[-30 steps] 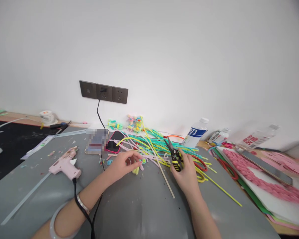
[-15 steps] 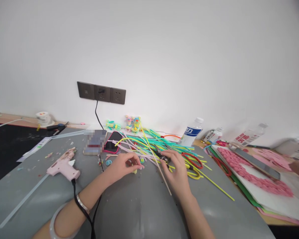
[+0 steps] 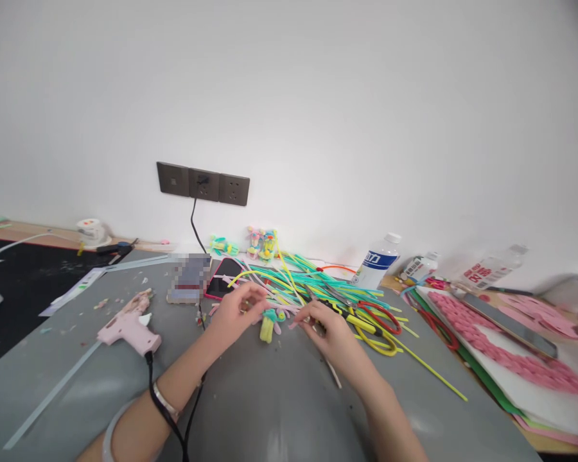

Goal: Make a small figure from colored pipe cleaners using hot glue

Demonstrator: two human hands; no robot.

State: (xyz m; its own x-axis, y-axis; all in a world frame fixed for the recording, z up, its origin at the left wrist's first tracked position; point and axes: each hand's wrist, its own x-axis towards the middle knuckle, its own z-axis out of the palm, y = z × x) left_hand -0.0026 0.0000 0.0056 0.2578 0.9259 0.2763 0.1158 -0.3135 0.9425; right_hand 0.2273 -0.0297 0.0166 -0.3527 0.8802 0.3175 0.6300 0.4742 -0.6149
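Teal, yellow and pale lilac fuzzy stems lie heaped in a loose pile (image 3: 340, 282) across the grey mat (image 3: 250, 410). Just in front of the pile, toward the person, a small yellow and teal figure (image 3: 266, 329) lies on the mat. Near the pile's front left is the left hand (image 3: 238, 313), fingers bent and the thumb close to the forefinger; whether anything sits between them cannot be told. At the pile's front edge, the right hand (image 3: 331, 328) pinches a small pink piece (image 3: 294, 321) between thumb and forefinger, its other fingers curled. Pliers (image 3: 363, 321) with yellow and black handles lie on the pile, just beside the right hand; whether they touch it is unclear. A pink-rimmed phone (image 3: 220, 282) rests at the pile's left end. Well left of the pile, a pink glue gun (image 3: 132, 327) lies on its side, trailing a black cord (image 3: 151, 378). Behind the pile's right end stands a blue-labelled bottle (image 3: 379, 260), and well to its right lies a pink braided piece (image 3: 503, 346).
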